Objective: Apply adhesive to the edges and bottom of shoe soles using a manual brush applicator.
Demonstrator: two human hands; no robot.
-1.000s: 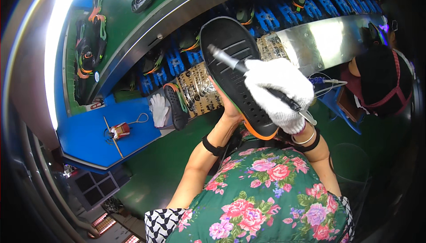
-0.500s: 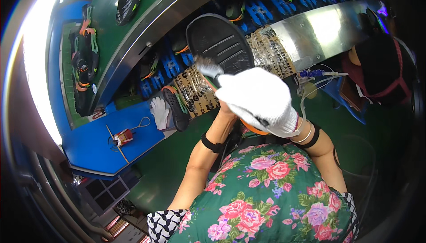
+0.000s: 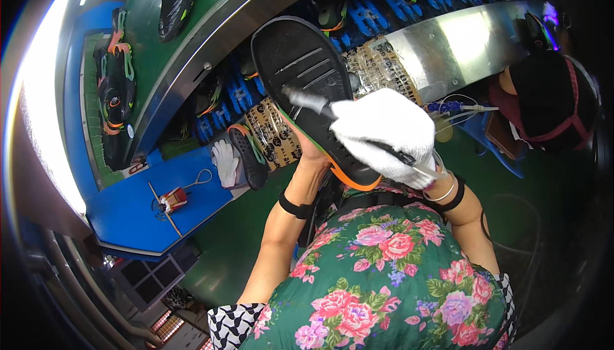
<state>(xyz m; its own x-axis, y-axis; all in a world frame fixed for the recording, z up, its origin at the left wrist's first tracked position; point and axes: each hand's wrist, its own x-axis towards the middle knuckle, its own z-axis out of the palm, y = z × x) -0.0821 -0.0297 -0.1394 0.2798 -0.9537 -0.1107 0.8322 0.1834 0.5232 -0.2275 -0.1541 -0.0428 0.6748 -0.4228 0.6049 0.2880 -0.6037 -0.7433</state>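
Observation:
A large black shoe sole (image 3: pixel 300 53) with raised ridges and a green and orange edge is tilted up in front of me. My bare left hand (image 3: pixel 309 150) grips it by its left side, fingers partly hidden beneath it. In a white knit glove, my right hand (image 3: pixel 390 134) is closed around the dark handle of a brush (image 3: pixel 311 102). The blurred brush head lies over the middle of the sole; whether the bristles touch cannot be made out. A black shoe (image 3: pixel 247 157) with a green strap and a loose white glove (image 3: pixel 225 163) lie to the left.
At the left is a blue table (image 3: pixel 121 216) with a red-wrapped item (image 3: pixel 173 200) and a stick. Beyond the metal rail (image 3: pixel 441 43), blue racks (image 3: pixel 368 19) carry shoes. More shoes (image 3: pixel 176 1) sit on the green surface. A co-worker (image 3: pixel 550 104) is at the right.
The sole has shifted left and slightly toward me, uncovering more of its near end. My right hand and the brush have moved slightly right and down.

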